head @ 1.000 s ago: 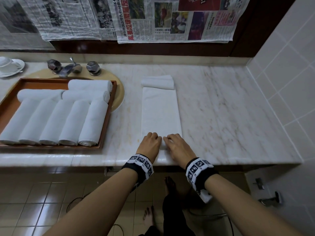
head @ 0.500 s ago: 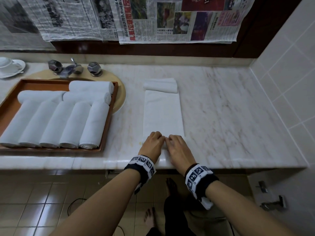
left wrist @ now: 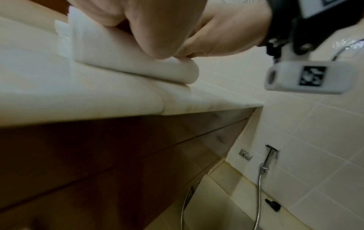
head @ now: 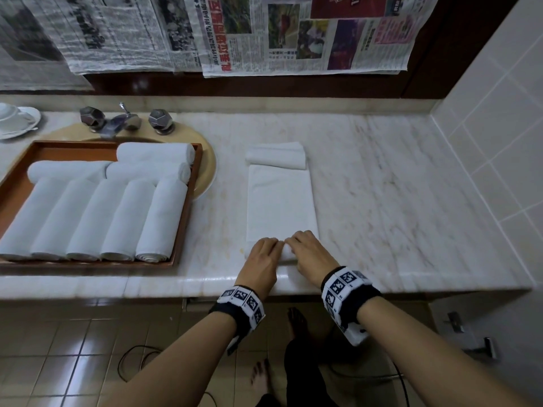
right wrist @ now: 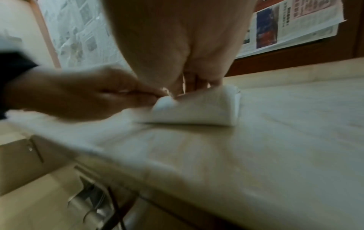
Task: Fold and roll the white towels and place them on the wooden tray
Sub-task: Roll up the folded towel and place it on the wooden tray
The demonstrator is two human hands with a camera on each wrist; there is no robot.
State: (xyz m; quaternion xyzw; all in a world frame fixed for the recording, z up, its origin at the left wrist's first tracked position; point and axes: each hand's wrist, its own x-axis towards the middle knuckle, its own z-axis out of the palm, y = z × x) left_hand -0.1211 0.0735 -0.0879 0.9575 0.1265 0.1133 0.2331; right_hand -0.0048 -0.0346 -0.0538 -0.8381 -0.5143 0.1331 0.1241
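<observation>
A white towel (head: 280, 204), folded into a long strip, lies on the marble counter (head: 396, 201) and runs away from me. Its near end is curled into a small roll (left wrist: 126, 59) (right wrist: 197, 109). My left hand (head: 263, 252) and right hand (head: 308, 251) sit side by side on that roll, fingers curled over it. A second folded white towel (head: 276, 155) lies at the strip's far end. The wooden tray (head: 188, 218) at the left holds several rolled white towels (head: 123, 218).
The tray rests over a round sink (head: 207, 171) with a chrome tap (head: 123, 123). A white cup and saucer (head: 16, 120) stand at the far left. Newspaper (head: 293, 33) covers the wall behind. A tiled wall (head: 499, 127) bounds the counter's right end.
Both hands have edged slightly forward along the strip, and the near end of the towel has turned over into a small roll under the fingers.
</observation>
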